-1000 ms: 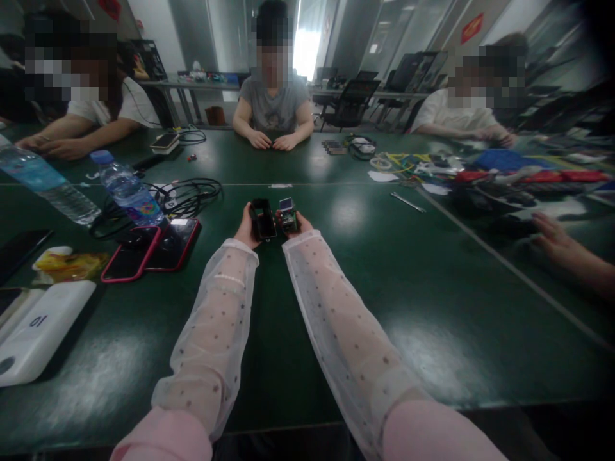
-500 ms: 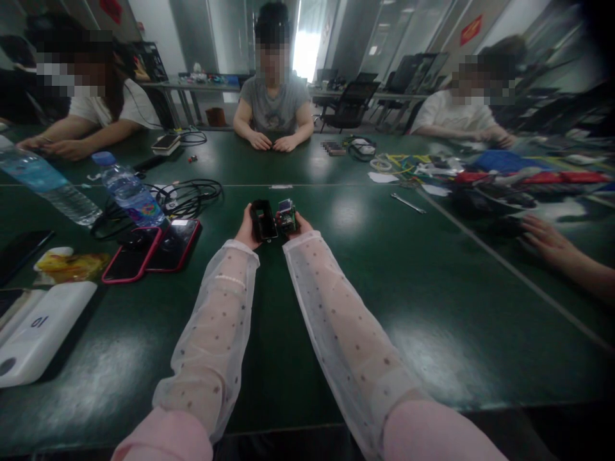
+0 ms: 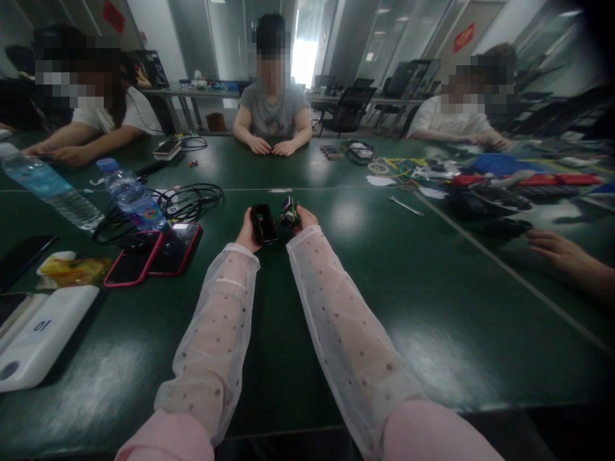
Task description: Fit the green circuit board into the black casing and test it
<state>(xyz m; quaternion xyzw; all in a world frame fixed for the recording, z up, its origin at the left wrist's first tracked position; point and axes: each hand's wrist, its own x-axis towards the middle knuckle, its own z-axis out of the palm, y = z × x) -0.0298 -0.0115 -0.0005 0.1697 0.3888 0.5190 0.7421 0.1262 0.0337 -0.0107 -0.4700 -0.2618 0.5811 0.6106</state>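
My left hand [image 3: 247, 232] is closed around the left side of a small black rectangular housing [image 3: 264, 225], which has a dark opening facing up toward me. In my right hand [image 3: 306, 219] is a small circuit board [image 3: 289, 212] with green and black parts, tilted on its edge. A narrow gap lies between the board and the housing. Both are held over the middle of the dark green table [image 3: 346, 307]. My fingertips are partly hidden behind the two pieces.
On the left are two red-edged phones [image 3: 132, 259], a water bottle [image 3: 131, 195], a larger bottle [image 3: 52, 189], black cables [image 3: 196, 198] and a white device [image 3: 45, 342]. A wrench [image 3: 406, 206] lies to the right, near another person's hand [image 3: 557, 250]. Several people sit around the table.
My right hand has turned the circuit board onto its edge and moved it slightly right, away from the housing. The housing stays in my left hand. The view has tipped slightly upward.
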